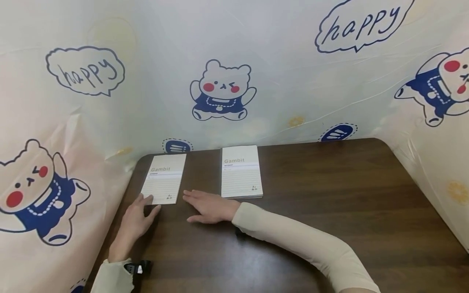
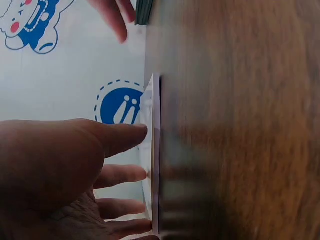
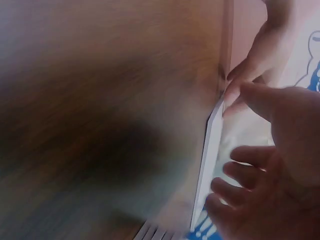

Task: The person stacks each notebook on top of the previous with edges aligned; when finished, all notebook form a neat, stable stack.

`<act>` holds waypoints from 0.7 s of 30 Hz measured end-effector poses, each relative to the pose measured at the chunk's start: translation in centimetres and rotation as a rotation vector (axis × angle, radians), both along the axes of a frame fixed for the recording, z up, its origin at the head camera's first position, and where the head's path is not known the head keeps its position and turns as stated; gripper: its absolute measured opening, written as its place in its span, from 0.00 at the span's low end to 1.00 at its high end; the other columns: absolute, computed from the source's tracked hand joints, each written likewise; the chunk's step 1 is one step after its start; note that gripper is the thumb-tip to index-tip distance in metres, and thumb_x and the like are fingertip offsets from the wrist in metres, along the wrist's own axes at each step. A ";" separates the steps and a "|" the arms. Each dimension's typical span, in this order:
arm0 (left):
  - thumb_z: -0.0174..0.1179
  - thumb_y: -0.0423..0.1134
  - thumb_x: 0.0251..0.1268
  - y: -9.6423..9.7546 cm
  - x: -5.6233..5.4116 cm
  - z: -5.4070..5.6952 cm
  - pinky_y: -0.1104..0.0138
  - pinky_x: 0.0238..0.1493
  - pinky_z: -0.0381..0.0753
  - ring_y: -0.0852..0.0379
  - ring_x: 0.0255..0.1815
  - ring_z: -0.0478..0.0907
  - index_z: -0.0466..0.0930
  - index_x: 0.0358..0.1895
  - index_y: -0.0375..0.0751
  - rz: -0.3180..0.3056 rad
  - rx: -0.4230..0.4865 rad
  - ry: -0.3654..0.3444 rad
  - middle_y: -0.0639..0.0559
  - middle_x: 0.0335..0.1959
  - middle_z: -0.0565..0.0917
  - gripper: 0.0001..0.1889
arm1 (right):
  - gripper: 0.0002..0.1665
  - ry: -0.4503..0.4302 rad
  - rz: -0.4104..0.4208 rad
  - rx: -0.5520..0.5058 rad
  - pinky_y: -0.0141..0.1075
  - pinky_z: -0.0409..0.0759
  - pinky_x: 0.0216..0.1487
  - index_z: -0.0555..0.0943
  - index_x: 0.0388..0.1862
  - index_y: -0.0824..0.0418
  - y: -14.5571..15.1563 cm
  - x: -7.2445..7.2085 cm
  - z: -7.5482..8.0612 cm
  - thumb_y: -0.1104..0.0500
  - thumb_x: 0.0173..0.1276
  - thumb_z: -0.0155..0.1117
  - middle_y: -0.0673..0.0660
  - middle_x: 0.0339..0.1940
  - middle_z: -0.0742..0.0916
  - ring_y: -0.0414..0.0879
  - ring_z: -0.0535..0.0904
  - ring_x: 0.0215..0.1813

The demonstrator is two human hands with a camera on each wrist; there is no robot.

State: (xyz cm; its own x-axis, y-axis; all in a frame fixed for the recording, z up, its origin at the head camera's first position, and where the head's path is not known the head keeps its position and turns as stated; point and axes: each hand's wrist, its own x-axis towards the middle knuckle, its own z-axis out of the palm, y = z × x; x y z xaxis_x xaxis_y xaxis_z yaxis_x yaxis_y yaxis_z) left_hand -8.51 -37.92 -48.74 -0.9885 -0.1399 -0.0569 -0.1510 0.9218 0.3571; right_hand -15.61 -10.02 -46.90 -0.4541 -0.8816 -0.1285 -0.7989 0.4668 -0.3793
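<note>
A thin white notebook marked "Gambit" lies flat near the table's far left corner. My left hand is at its near left corner, fingertips right at the cover and thumb held apart. In the left wrist view the thumb and fingers of the left hand reach toward the notebook, seen edge-on. To the right of the notebook my right hand is stretched out over the table, fingers extended, gripping nothing. The right wrist view has the right hand beside the notebook.
A thicker pile of matching notebooks lies at the table's back edge, just beyond the right wrist. The dark wooden table has rounded far corners. A printed curtain with bears hangs behind it and along both sides.
</note>
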 end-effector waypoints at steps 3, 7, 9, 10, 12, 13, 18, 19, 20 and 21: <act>0.61 0.48 0.76 -0.5 -0.1 -0.1 0.25 0.68 0.63 0.12 0.73 0.57 0.68 0.72 0.23 -0.001 -0.001 0.003 0.12 0.76 0.55 0.35 | 0.46 0.008 0.019 0.050 0.34 0.54 0.87 0.53 0.87 0.57 -1.5 0.1 -0.4 0.37 0.82 0.52 0.52 0.90 0.54 0.48 0.51 0.89; 0.60 0.50 0.77 -0.9 -0.3 -0.4 0.25 0.68 0.63 0.11 0.73 0.57 0.67 0.73 0.23 0.009 -0.015 -0.006 0.10 0.75 0.53 0.36 | 0.46 0.065 0.041 0.091 0.33 0.55 0.86 0.52 0.87 0.56 -3.2 0.1 -1.2 0.37 0.82 0.51 0.51 0.90 0.54 0.47 0.51 0.89; 0.60 0.50 0.77 -0.9 -0.5 -0.6 0.25 0.69 0.62 0.11 0.73 0.56 0.67 0.74 0.23 0.008 -0.020 -0.018 0.09 0.75 0.53 0.36 | 0.46 0.099 0.052 0.118 0.31 0.54 0.86 0.51 0.87 0.56 -3.8 0.1 -1.5 0.36 0.82 0.50 0.50 0.90 0.54 0.46 0.50 0.89; 0.60 0.50 0.77 -0.9 -0.5 -0.7 0.25 0.69 0.62 0.11 0.73 0.55 0.66 0.74 0.24 0.008 -0.020 -0.023 0.09 0.75 0.52 0.36 | 0.46 0.115 0.054 0.131 0.31 0.53 0.86 0.51 0.87 0.55 -4.0 0.1 -1.7 0.36 0.82 0.50 0.50 0.90 0.53 0.45 0.49 0.89; 0.60 0.51 0.77 -0.8 -0.7 -0.8 0.25 0.70 0.62 0.10 0.73 0.55 0.66 0.74 0.24 0.005 -0.022 -0.026 0.09 0.75 0.52 0.36 | 0.46 0.147 0.059 0.153 0.31 0.53 0.86 0.50 0.88 0.55 -4.4 0.1 -2.0 0.35 0.82 0.49 0.50 0.90 0.53 0.44 0.48 0.89; 0.60 0.51 0.77 -0.8 -0.8 -0.8 0.25 0.70 0.62 0.10 0.73 0.55 0.66 0.74 0.24 0.007 -0.023 -0.028 0.09 0.75 0.52 0.37 | 0.46 0.159 0.059 0.162 0.32 0.54 0.86 0.50 0.88 0.55 -4.5 0.1 -2.0 0.35 0.82 0.48 0.49 0.90 0.53 0.44 0.48 0.89; 0.59 0.52 0.77 -0.6 -1.0 -0.4 0.24 0.69 0.62 0.10 0.72 0.56 0.66 0.75 0.24 0.004 -0.042 -0.046 0.09 0.75 0.53 0.37 | 0.45 0.188 0.055 0.176 0.35 0.57 0.86 0.51 0.87 0.54 -4.9 0.2 -2.2 0.34 0.82 0.47 0.48 0.90 0.53 0.43 0.49 0.89; 0.59 0.52 0.77 -0.5 -0.9 -0.3 0.24 0.68 0.62 0.09 0.72 0.56 0.66 0.75 0.25 0.005 -0.047 -0.053 0.09 0.75 0.53 0.37 | 0.45 0.190 0.054 0.177 0.35 0.57 0.86 0.51 0.87 0.54 -4.9 0.3 -2.2 0.34 0.82 0.46 0.49 0.90 0.54 0.43 0.49 0.89; 0.59 0.52 0.77 -0.3 -0.8 -0.3 0.24 0.68 0.62 0.09 0.72 0.56 0.66 0.75 0.25 0.005 -0.049 -0.060 0.09 0.75 0.53 0.37 | 0.45 0.194 0.055 0.176 0.35 0.57 0.86 0.52 0.87 0.54 -4.8 0.4 -2.2 0.34 0.82 0.46 0.49 0.89 0.55 0.43 0.50 0.89; 0.59 0.52 0.77 -0.2 -0.8 -0.2 0.24 0.68 0.63 0.09 0.71 0.56 0.66 0.75 0.24 0.002 -0.051 -0.064 0.09 0.74 0.53 0.37 | 0.45 0.196 0.054 0.176 0.35 0.57 0.86 0.53 0.87 0.55 -4.7 0.4 -2.1 0.34 0.83 0.46 0.50 0.89 0.55 0.44 0.50 0.89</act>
